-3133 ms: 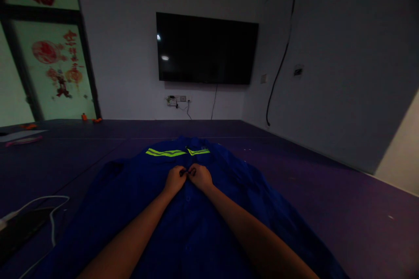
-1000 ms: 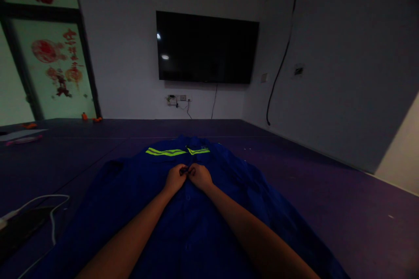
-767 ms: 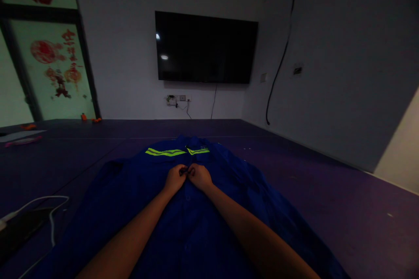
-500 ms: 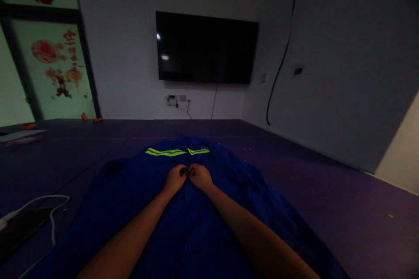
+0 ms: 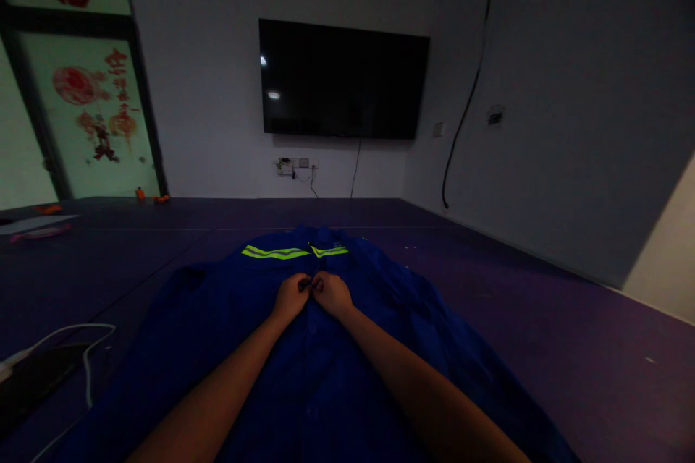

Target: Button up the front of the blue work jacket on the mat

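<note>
Blue work jacket (image 5: 304,354) with yellow-green reflective stripes (image 5: 274,253) across its chest lies flat and face up on the dark purple desk (image 5: 543,304), collar end away from the person. The left hand (image 5: 290,298) and right hand (image 5: 332,294) are together at the front opening just below the stripes, fingertips touching and pinched on something small and dark there, probably a button or the edge of the placket; the dim light hides which. What could go wrong, as I judge it: in such poor light the small part may slip from the fingertips, or the two front edges may be joined out of line, which would leave the cloth puckered down the middle. Pulling too hard at that one spot could also drag the jacket and wrinkle the smoothed front. Nothing lies between the hands and the cloth, and both forearms rest over the lower part of the jacket. To the left, well apart from the hands, a white cable (image 5: 81,347) loops beside a dark flat object (image 5: 32,376) near the jacket's sleeve. A black screen (image 5: 342,79) hangs on the far wall, and a glass door with red paper decorations (image 5: 92,108) stands at the left.
</note>
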### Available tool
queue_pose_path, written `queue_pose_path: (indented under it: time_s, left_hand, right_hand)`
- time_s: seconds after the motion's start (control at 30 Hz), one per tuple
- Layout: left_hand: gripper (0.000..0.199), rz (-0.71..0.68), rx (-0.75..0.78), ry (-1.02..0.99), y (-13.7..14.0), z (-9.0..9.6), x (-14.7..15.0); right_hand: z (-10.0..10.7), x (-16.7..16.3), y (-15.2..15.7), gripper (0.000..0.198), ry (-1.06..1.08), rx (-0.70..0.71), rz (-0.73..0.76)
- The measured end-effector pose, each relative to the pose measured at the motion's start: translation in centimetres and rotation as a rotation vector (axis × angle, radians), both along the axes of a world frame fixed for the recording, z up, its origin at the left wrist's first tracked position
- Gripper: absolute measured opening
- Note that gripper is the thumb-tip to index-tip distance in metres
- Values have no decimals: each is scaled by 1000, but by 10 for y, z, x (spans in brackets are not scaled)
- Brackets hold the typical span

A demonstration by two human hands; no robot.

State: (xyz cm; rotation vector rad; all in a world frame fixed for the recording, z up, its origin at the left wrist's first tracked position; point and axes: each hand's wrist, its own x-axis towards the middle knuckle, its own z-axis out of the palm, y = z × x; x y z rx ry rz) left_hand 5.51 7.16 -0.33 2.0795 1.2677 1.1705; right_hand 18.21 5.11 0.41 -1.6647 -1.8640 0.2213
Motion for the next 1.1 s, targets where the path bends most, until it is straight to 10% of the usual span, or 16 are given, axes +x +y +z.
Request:
queue_pose_path:
  time_s: [1.1]
  left_hand:
    - [38,-6,0,-69,4,-6,-1]
  right_hand:
    - [0,0,1,37,-44,-6,48]
